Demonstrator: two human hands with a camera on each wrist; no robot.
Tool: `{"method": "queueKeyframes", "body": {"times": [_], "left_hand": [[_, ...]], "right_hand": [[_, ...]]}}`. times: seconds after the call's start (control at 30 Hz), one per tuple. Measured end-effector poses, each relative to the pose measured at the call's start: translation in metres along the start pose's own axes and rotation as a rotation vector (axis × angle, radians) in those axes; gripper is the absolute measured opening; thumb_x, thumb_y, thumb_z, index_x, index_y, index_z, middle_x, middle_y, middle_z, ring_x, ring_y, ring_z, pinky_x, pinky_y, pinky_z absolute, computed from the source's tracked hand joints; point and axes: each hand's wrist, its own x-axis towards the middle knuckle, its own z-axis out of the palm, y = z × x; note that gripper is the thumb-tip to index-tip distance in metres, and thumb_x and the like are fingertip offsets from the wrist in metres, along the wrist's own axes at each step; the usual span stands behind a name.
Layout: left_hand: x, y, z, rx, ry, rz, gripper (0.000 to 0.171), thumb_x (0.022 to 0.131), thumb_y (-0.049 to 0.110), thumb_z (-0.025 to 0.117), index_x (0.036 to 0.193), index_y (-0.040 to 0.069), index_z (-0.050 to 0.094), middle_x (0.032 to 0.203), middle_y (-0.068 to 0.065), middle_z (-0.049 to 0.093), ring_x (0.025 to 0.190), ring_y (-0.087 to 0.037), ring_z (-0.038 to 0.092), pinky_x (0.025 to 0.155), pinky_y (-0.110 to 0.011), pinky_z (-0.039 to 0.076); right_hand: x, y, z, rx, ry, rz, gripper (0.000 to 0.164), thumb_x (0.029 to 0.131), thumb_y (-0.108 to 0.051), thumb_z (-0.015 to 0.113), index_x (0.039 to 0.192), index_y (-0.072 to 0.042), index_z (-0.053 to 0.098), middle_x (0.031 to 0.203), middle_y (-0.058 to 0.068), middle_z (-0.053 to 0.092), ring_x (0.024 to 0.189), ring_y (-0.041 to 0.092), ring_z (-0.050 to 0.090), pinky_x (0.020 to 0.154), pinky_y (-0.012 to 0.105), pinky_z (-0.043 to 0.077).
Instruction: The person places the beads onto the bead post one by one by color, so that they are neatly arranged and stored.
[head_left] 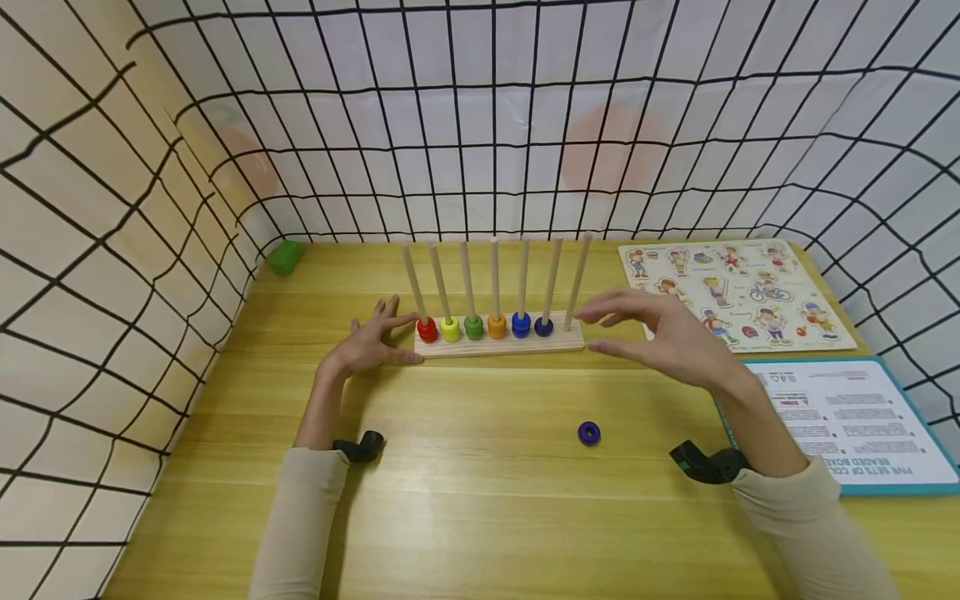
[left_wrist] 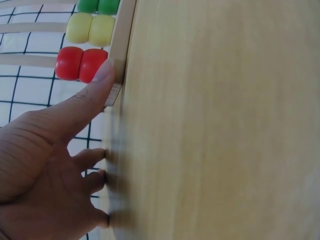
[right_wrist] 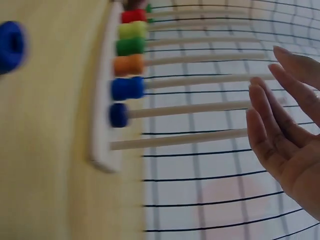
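Observation:
A wooden peg board [head_left: 498,343] stands upright on the table, its pegs carrying red beads [left_wrist: 81,65], yellow beads [head_left: 450,329], green beads [head_left: 473,327], orange beads [head_left: 497,326], blue beads [head_left: 521,325] and one dark blue bead [right_wrist: 119,115]. The rightmost peg [right_wrist: 180,139] is bare. My left hand [head_left: 369,340] grips the board's left end between thumb and index finger, other fingers spread on the table. Just off the right end, my right hand [head_left: 671,333] holds nothing, thumb apart from the fingers. A loose purple bead [head_left: 588,432] lies on the table in front.
A picture puzzle board [head_left: 738,296] lies at the back right, with a blue-edged printed sheet [head_left: 847,417] nearer me. A green block [head_left: 285,257] sits in the back left corner. Black netting [head_left: 472,125] over white cloth surrounds the table's back and sides.

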Motion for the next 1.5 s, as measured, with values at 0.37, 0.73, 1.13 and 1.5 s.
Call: {"method": "queueKeyframes", "body": {"times": [0.37,0.73,1.13,1.5], "left_hand": [[-0.001,-0.001,0.0,-0.002,-0.001,0.005,0.08,0.092,0.029,0.079,0.16,0.011,0.039,0.175,-0.017,-0.008,0.16,-0.038,-0.02,0.117,-0.073,-0.024],[-0.002,0.001,0.0,-0.007,-0.003,0.007,0.079,0.093,0.028,0.079,0.16,0.01,0.039,0.175,-0.018,-0.008,0.16,-0.039,-0.02,0.117,-0.073,-0.024],[-0.002,0.002,0.0,-0.002,-0.002,0.002,0.079,0.094,0.028,0.078,0.16,0.011,0.039,0.175,-0.018,-0.008,0.16,-0.039,-0.02,0.117,-0.074,-0.024],[-0.001,0.001,0.0,0.003,0.001,0.005,0.079,0.093,0.029,0.078,0.16,0.012,0.039,0.175,-0.018,-0.008,0.16,-0.039,-0.02,0.116,-0.075,-0.024]], "right_hand": [[-0.047,0.054,0.036,0.148,-0.301,0.171,0.039,0.091,-0.012,0.079,0.13,-0.012,0.07,0.132,0.005,0.069,0.118,0.027,0.067,0.098,0.034,0.056],[-0.052,0.069,0.051,0.248,-0.436,0.206,0.04,0.087,-0.013,0.083,0.125,-0.007,0.072,0.128,0.013,0.071,0.115,0.018,0.068,0.099,0.03,0.057],[-0.048,0.067,0.057,0.193,-0.448,0.25,0.029,0.085,-0.009,0.083,0.114,-0.01,0.08,0.121,0.01,0.07,0.111,0.012,0.064,0.094,0.027,0.058],[-0.046,0.069,0.062,0.231,-0.321,0.326,0.033,0.087,-0.007,0.081,0.119,-0.003,0.075,0.123,0.018,0.071,0.105,0.022,0.07,0.084,0.022,0.06]]}}
